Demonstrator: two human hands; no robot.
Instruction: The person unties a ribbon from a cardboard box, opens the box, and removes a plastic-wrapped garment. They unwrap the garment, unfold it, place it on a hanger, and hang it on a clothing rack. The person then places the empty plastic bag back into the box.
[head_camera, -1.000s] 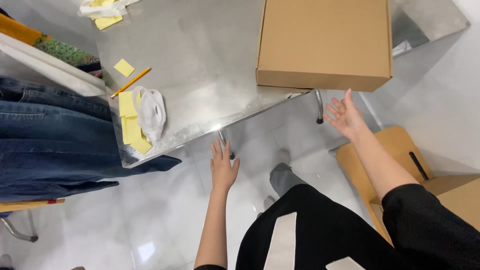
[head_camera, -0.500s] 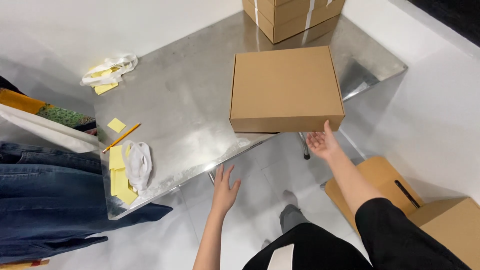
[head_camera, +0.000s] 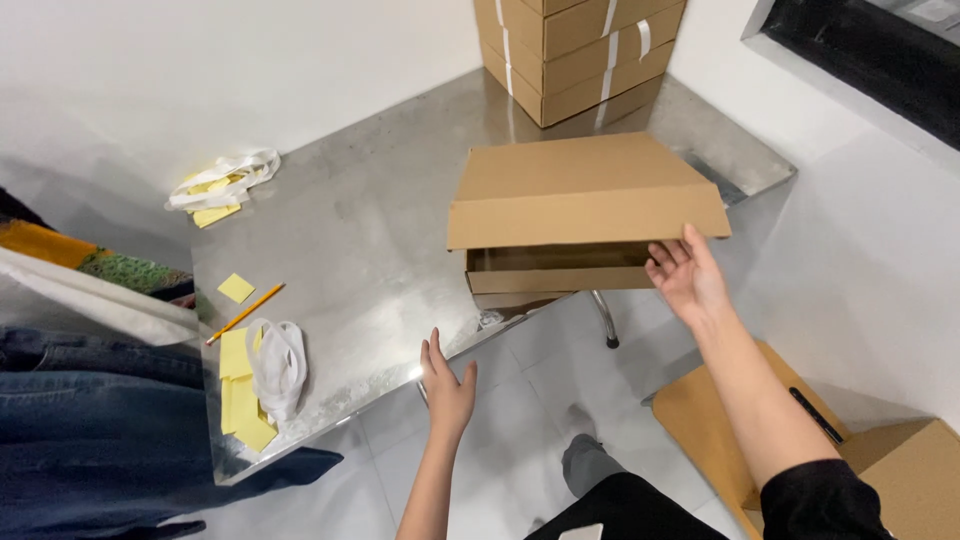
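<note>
A flat brown cardboard box (head_camera: 580, 215) lies on the steel table (head_camera: 380, 230), partly over the near edge. Its lid is raised at the front, showing a dark gap. My right hand (head_camera: 685, 278) touches the lid's front right corner with fingers spread under its edge. My left hand (head_camera: 447, 383) hovers with fingers apart just below the table's near edge, holding nothing.
Stacked taped cartons (head_camera: 575, 50) stand at the table's far end. Yellow paper slips (head_camera: 240, 385), a pencil (head_camera: 245, 312) and white straps (head_camera: 278, 365) lie at the left. Folded jeans (head_camera: 90, 430) sit at the far left. Flat cardboard (head_camera: 880, 470) lies on the floor at right.
The view has moved closer to the table. My right hand went from the box's front edge to its lid, and the lid has lifted open at the front.
</note>
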